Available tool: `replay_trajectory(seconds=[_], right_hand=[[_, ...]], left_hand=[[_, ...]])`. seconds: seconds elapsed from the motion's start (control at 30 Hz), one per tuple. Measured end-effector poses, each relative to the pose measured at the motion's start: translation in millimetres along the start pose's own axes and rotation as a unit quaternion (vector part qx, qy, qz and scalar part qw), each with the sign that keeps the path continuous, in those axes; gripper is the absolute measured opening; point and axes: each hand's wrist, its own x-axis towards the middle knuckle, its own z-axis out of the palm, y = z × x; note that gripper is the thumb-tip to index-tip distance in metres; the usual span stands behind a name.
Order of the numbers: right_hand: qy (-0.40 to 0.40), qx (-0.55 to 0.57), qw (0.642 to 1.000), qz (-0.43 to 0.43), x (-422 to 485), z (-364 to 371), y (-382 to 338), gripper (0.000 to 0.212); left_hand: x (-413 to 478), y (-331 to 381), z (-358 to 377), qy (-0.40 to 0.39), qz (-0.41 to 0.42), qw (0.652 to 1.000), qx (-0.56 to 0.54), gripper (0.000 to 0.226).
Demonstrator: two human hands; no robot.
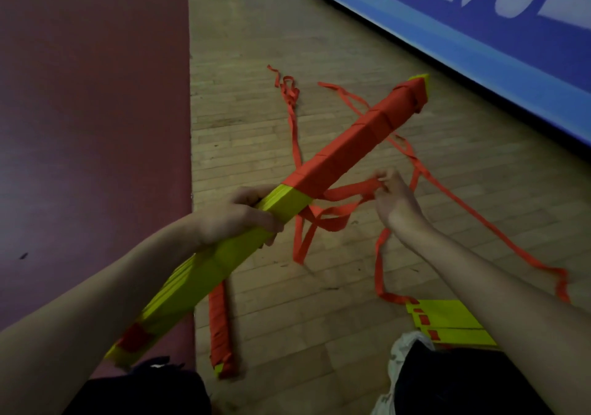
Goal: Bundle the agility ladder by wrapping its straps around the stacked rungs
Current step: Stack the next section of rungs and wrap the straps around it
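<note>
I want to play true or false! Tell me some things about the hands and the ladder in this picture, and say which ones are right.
1. The left hand grips the yellow part of the rung stack. True.
2. The right hand holds nothing. False: it pinches the orange strap.
3. The strap covers the whole stack. False: only the far half is wrapped, and the near half shows yellow.
4. Another wrapped bundle lies on the floor. True.
5. The banner is green. False: it is blue.
</note>
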Motion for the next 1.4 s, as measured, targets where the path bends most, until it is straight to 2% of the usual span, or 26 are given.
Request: replay_trajectory(seconds=[0.07,0.1,0.17,0.2,0.23,0.27,0.3,0.37,0.4,0.43,0.47,0.53,0.67,0.7,0.77,0.8,0.87,0.97,1.03,1.13,1.23,1.4], right_hand=[[0.053,0.11,0.992,0.032,4,1,0,0.009],[0.071,0.129,0.988,0.044,5,0,-1,0.003],[0.056,0.092,0.994,0.033,6,-4,-3,0.008],[0.016,0.07,0.997,0.02,3,-7,-5,0.013],[-0.053,0.056,0.997,0.014,-2,-9,-9,0.016],[-0.155,0.05,0.986,0.02,-9,-11,-14,0.019],[-0.278,0.036,0.959,0.04,-18,-13,-19,0.02],[-0.494,-0.017,0.864,0.1,-36,-12,-29,0.031],[-0.557,-0.045,0.821,0.119,-42,-10,-33,0.04],[-0.591,-0.069,0.794,0.127,-46,-8,-35,0.048],[-0.602,-0.088,0.784,0.125,-48,-6,-37,0.051],[-0.574,-0.11,0.805,0.104,-48,-3,-37,0.043],[-0.381,-0.085,0.919,0.054,-30,6,-15,0.011],[-0.335,-0.1,0.936,0.033,-26,7,-11,0.015],[-0.297,-0.099,0.95,0.007,-22,8,-9,0.05],[-0.299,-0.063,0.952,-0.006,-23,8,-11,0.065],[-0.321,0.041,0.945,-0.043,-28,9,-19,0.073],[-0.354,0.167,0.918,-0.06,-32,9,-28,0.049],[-0.369,0.175,0.911,-0.061,-35,8,-31,0.033],[-0.378,0.173,0.908,-0.051,-41,10,-33,0.019],[-0.375,0.224,0.899,-0.024,-44,11,-36,0.016],[-0.382,0.245,0.891,-0.013,-48,10,-41,0.018]], left_hand=[[2,-4,-5,0.035,-0.017,0.999,0.006,0.052],[2,-6,-7,0.052,-0.025,0.998,0.006,0.052],[4,-11,-10,0.091,-0.038,0.995,0.004,0.051],[5,-14,-11,0.117,-0.048,0.992,0.007,0.052],[5,-15,-12,0.146,-0.059,0.987,0.017,0.055],[5,-17,-13,0.174,-0.07,0.982,0.031,0.056],[4,-19,-14,0.195,-0.078,0.977,0.047,0.057],[2,-23,-17,0.217,-0.089,0.97,0.06,0.057],[1,-24,-17,0.22,-0.093,0.969,0.058,0.056],[1,-24,-17,0.22,-0.093,0.97,0.055,0.055],[1,-23,-16,0.215,-0.09,0.971,0.052,0.055],[2,-19,-12,0.194,-0.078,0.977,0.05,0.054],[3,-14,-7,0.128,-0.063,0.989,0.047,0.058],[3,-13,-6,0.104,-0.061,0.992,0.04,0.06],[3,-9,-2,0.057,-0.051,0.997,0.016,0.059],[2,-6,0,0.037,-0.043,0.998,0.006,0.055],[1,-2,5,0.003,-0.029,1.0,-0.009,0.05],[0,2,9,-0.034,-0.023,0.999,-0.034,0.05],[1,3,9,-0.047,-0.02,0.997,-0.059,0.051],[1,3,6,-0.05,-0.012,0.995,-0.087,0.049],[0,1,1,-0.03,-0.011,0.994,-0.101,0.047],[0,-6,-4,0.004,-0.032,0.994,-0.106,0.047]])
